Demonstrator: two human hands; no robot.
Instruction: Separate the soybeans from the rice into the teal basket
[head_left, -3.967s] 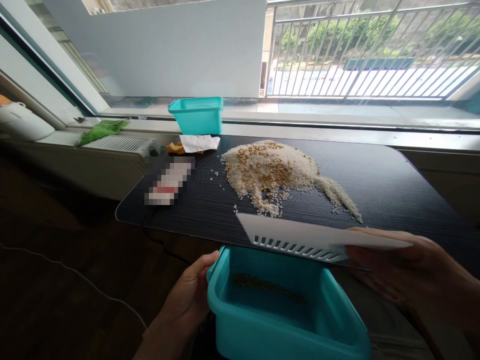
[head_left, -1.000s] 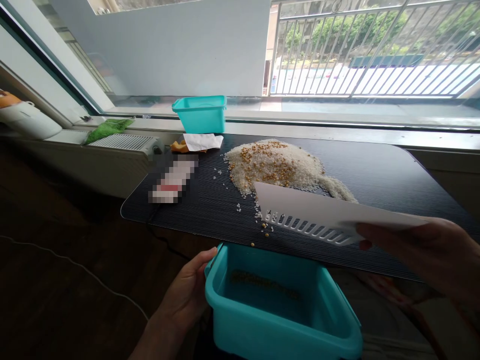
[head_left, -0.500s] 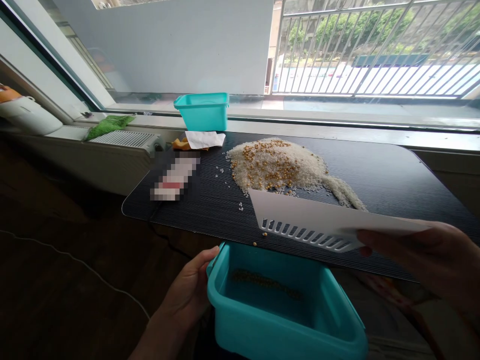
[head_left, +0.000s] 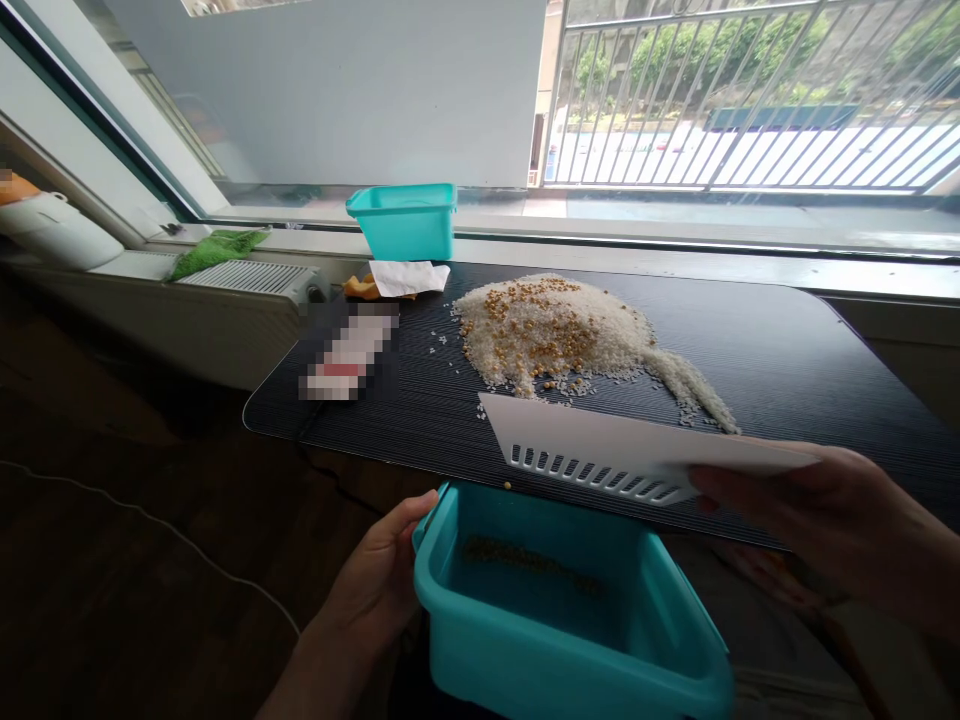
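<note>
My left hand (head_left: 371, 585) grips the left rim of a turquoise plastic bin (head_left: 570, 650), held just under the table's front edge. A band of small grains (head_left: 532, 563) lies on the bin's bottom. My right hand (head_left: 825, 510) is closed on the right end of a flat white slotted scraper (head_left: 577, 435), tilted over the table with its slots toward the bin. Beyond it spreads a heap of white rice (head_left: 607, 315) with yellow corn kernels (head_left: 555, 340) mixed in. One loose kernel (head_left: 508, 486) sits at the table edge above the bin.
The dark table (head_left: 765, 350) stands against a window. A second turquoise bin (head_left: 409, 225) is at the back, behind a white paper (head_left: 409, 278). A blurred-out object (head_left: 352, 355) lies on the left, and a green cloth (head_left: 217, 253) on the radiator. A white cable (head_left: 165, 535) crosses the floor.
My right hand has drawn the scraper left and nearer the table's front edge. More rice shows behind it, and one of the two loose kernels is no longer visible. My left hand and the bin stay put.
</note>
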